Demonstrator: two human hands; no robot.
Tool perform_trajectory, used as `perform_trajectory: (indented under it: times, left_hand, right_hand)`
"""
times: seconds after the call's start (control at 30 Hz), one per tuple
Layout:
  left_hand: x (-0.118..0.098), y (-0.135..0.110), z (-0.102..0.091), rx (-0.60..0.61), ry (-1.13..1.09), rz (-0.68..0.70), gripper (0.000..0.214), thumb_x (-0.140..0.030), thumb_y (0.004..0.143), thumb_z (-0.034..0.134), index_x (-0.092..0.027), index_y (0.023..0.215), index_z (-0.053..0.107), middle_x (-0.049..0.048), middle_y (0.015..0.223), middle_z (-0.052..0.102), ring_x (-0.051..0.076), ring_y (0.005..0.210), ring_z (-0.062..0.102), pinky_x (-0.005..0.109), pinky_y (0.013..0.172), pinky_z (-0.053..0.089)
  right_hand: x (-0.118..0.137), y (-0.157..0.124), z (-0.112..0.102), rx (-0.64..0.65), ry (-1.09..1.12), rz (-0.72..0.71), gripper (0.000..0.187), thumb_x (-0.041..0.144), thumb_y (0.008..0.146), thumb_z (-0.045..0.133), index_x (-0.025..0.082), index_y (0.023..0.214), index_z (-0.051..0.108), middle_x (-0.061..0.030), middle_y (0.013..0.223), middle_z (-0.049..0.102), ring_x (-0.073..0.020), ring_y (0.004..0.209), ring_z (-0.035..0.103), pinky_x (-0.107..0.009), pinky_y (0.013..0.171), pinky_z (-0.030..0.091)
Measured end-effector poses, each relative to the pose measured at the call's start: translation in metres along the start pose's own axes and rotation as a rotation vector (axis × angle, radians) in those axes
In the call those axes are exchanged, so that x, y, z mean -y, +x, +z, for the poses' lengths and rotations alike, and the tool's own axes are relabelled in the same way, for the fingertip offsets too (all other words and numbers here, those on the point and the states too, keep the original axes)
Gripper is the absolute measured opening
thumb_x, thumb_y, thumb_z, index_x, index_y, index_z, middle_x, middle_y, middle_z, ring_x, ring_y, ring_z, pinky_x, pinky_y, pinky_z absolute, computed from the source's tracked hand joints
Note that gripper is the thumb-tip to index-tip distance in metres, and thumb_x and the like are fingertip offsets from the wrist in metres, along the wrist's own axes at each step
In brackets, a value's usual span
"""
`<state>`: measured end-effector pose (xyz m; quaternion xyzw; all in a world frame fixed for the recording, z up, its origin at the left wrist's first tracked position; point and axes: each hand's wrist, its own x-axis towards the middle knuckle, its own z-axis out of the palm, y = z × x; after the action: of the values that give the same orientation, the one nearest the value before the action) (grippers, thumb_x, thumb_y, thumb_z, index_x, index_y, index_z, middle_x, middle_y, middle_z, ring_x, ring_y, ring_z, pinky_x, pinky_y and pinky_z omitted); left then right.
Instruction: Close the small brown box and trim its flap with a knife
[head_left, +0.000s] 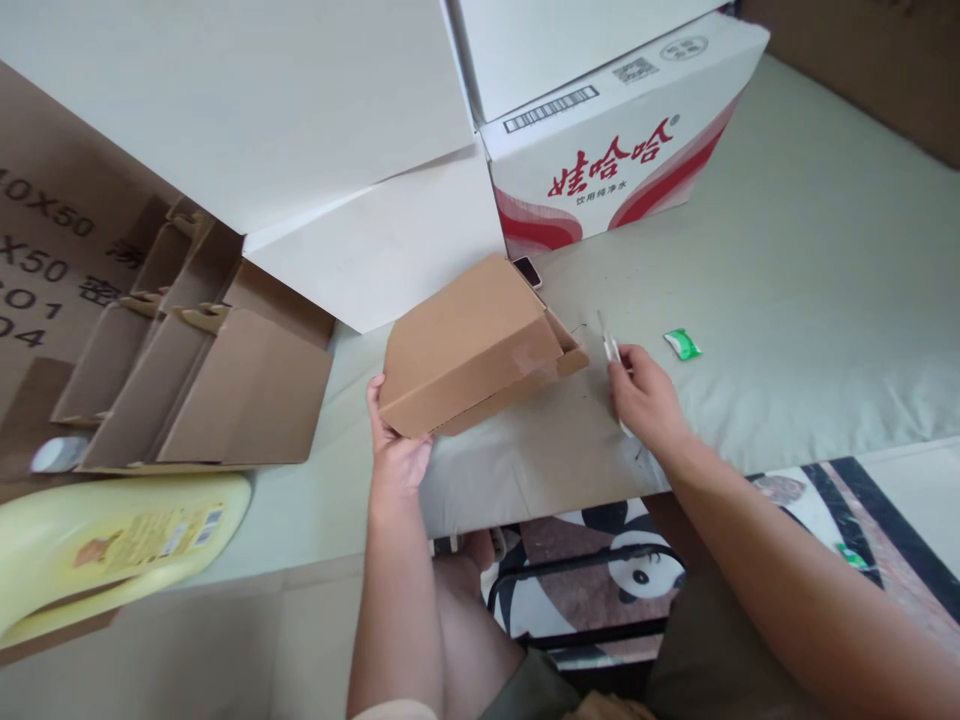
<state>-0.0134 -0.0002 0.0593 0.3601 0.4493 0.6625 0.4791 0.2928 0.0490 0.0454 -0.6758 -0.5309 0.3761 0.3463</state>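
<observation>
A small brown cardboard mailer box (469,345) lies tilted on the pale green surface (787,260). My left hand (395,445) grips its near left corner from below, fingers wrapped round the edge. My right hand (646,398) rests on the surface just right of the box and is closed on a thin white tool (609,346) that points away from me. The tool's tip lies close to the box's open right end flap (566,352).
A small green packet (682,344) lies right of my right hand. A red-and-white printed carton (622,150) and large white boxes (300,130) stand behind. Flattened cardboard boxes (202,390) and a yellow bottle (112,545) lie at the left. A phone corner (527,270) peeks out.
</observation>
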Motion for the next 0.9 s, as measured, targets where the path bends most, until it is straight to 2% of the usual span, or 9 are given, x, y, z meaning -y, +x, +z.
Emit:
perform_trajectory:
  times: [0.1,0.17,0.27,0.4,0.47,0.57,0.67,0.77,0.9]
  left_hand:
    - [0.003,0.0,-0.005,0.041,0.065,-0.003,0.09,-0.017,0.043,0.097,-0.049,0.118,0.06,-0.0034,0.135,0.052,0.014,0.086,0.058,0.018,0.056,0.051]
    - [0.005,0.0,-0.008,0.075,0.109,-0.012,0.091,-0.019,0.042,0.098,-0.048,0.119,0.059,-0.0027,0.136,0.051,0.016,0.092,0.059,0.019,0.06,0.053]
    - [0.008,0.0,-0.009,0.108,0.13,-0.03,0.091,-0.02,0.043,0.098,-0.048,0.12,0.059,-0.0026,0.132,0.052,0.015,0.092,0.059,0.02,0.063,0.055]
    - [0.009,-0.001,-0.008,0.117,0.122,-0.06,0.09,-0.019,0.043,0.098,-0.049,0.119,0.061,-0.003,0.128,0.053,0.012,0.086,0.058,0.018,0.062,0.055]
    - [0.009,-0.002,-0.008,0.108,0.122,-0.07,0.09,-0.02,0.043,0.099,-0.048,0.12,0.062,-0.0024,0.128,0.054,0.012,0.085,0.059,0.018,0.061,0.055]
    - [0.009,-0.002,-0.009,0.098,0.121,-0.085,0.091,-0.02,0.043,0.098,-0.049,0.121,0.061,-0.0026,0.127,0.055,0.011,0.084,0.059,0.017,0.061,0.054]
    - [0.009,-0.003,-0.01,0.108,0.122,-0.095,0.094,-0.018,0.043,0.098,-0.051,0.122,0.059,-0.0045,0.128,0.055,0.011,0.085,0.059,0.016,0.062,0.053]
    - [0.01,-0.003,-0.009,0.101,0.122,-0.086,0.091,-0.021,0.046,0.098,-0.052,0.122,0.058,-0.0055,0.13,0.054,0.01,0.086,0.059,0.015,0.062,0.053]
    - [0.012,-0.002,-0.008,0.077,0.112,-0.058,0.089,-0.028,0.046,0.099,-0.049,0.121,0.058,-0.0049,0.132,0.054,0.012,0.09,0.06,0.016,0.062,0.053]
  right_hand:
    - [0.004,0.0,-0.001,-0.024,0.456,0.155,0.01,0.037,0.088,0.047,0.028,0.09,0.051,0.0024,0.058,0.051,-0.0188,0.052,0.052,-0.031,0.049,0.041]
    - [0.007,-0.001,-0.002,-0.035,0.583,0.154,0.009,0.037,0.086,0.05,0.029,0.084,0.048,0.004,0.056,0.046,-0.0166,0.048,0.047,-0.029,0.044,0.036]
    - [0.008,-0.003,-0.002,0.023,0.546,0.1,0.013,0.037,0.082,0.058,0.028,0.084,0.048,0.0046,0.063,0.048,-0.0128,0.046,0.042,-0.028,0.042,0.032]
    - [0.006,-0.006,-0.001,0.076,0.413,0.003,0.019,0.039,0.081,0.061,0.026,0.092,0.055,0.0041,0.069,0.049,-0.0122,0.052,0.044,-0.028,0.048,0.038]
    - [0.004,-0.007,-0.001,0.114,0.391,-0.046,0.022,0.042,0.084,0.058,0.025,0.098,0.058,0.0018,0.076,0.056,-0.0128,0.056,0.046,-0.028,0.052,0.04]
    - [0.001,-0.007,-0.002,0.181,0.39,-0.138,0.029,0.045,0.088,0.054,0.024,0.108,0.06,-0.0051,0.107,0.066,-0.0144,0.067,0.053,-0.03,0.058,0.044]
    - [0.0,-0.007,-0.005,0.223,0.372,-0.222,0.035,0.046,0.089,0.055,0.025,0.116,0.058,-0.009,0.13,0.063,-0.0195,0.085,0.061,-0.034,0.068,0.049]
    - [0.001,-0.008,-0.007,0.244,0.316,-0.255,0.04,0.042,0.085,0.062,0.024,0.12,0.056,-0.0103,0.131,0.063,-0.0241,0.098,0.063,-0.038,0.078,0.051]
    - [0.002,-0.009,-0.006,0.251,0.311,-0.25,0.039,0.039,0.084,0.063,0.023,0.119,0.057,-0.0096,0.12,0.066,-0.0254,0.1,0.063,-0.04,0.082,0.052]
